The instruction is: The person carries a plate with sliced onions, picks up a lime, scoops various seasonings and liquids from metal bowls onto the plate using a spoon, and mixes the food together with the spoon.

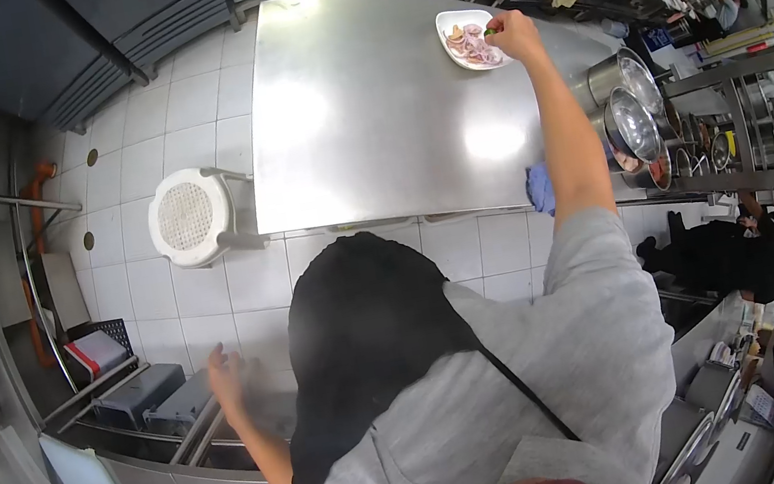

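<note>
At the table's far right side my right hand [516, 34] reaches over a white bowl [444, 27]. Its fingers are pinched on a small green piece [490, 31], too small to name exactly. Pale pink slices, which look like raw meat or seafood [471, 44], lie in the bowl with some tan pieces among them. Off to the left, away from the table, my left hand [224, 377] hangs in the air near the metal counter. It holds nothing, and its slightly blurred fingers are apart.
Under the bowl is a steel table [367, 113]. Metal pots [631, 122] stand by its right end, near a blue cloth [539, 187]. A white stool [191, 217] is on the tiled floor to the left. A person in black [733, 253] is farther right.
</note>
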Tool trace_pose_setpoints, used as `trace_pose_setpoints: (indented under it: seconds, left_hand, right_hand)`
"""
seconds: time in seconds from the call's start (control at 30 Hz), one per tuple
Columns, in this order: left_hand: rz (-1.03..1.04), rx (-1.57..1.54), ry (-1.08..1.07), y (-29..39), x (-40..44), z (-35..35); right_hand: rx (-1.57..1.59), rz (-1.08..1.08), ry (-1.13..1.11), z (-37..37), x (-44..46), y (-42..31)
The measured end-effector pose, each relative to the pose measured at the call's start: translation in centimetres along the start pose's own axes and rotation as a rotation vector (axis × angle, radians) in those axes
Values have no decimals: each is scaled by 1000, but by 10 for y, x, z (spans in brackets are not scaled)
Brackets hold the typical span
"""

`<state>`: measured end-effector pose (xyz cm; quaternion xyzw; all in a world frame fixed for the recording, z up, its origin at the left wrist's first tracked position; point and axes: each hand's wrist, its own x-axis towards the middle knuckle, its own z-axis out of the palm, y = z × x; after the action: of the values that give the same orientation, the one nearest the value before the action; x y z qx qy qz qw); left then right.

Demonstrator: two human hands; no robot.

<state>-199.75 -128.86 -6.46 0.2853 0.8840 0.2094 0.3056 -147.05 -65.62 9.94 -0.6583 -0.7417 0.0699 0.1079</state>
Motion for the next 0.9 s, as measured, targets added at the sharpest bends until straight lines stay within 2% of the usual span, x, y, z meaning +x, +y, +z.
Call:
trace_pose_setpoints:
  seconds: [0.03, 0.13, 0.2, 0.23, 0.33, 0.43, 0.5, 0.63, 0.73, 0.87, 0.9]
  left_hand:
    - [-86, 16, -49, -13, 3, 11]
    - [-37, -40, -54, -105, 13, 62]
    - [-309, -374, -180, -98, -6, 71]
    - [-225, -378, -201, -51, -28, 56]
    - [-424, -317, -181, -90, -37, 68]
    - [-561, -395, -64, -51, -53, 59]
    - [-513, -391, -81, -30, -51, 47]
    - [-408, -427, -40, -42, -29, 60]
    - [-324, -586, -46, -41, -16, 72]
    - [-497, -385, -77, -28, -4, 68]
    - [-392, -347, -104, -40, 5, 66]
  right_hand:
    - [10, 22, -31, 5, 4, 2]
    - [-2, 5, -24, 15, 15, 5]
    - [15, -1, -21, 21, 20, 4]
    - [19, -8, -17, 20, 23, 4]
    - [33, 17, -17, 21, 34, 4]
    - [-28, -50, 35, 24, 40, 12]
    - [-80, -56, 40, 20, 37, 17]
    - [-51, -86, 21, 18, 17, 10]
    - [-44, -97, 99, 27, 13, 4]
    - [-147, -99, 105, 24, 21, -5]
    - [-187, -121, 134, 23, 21, -4]
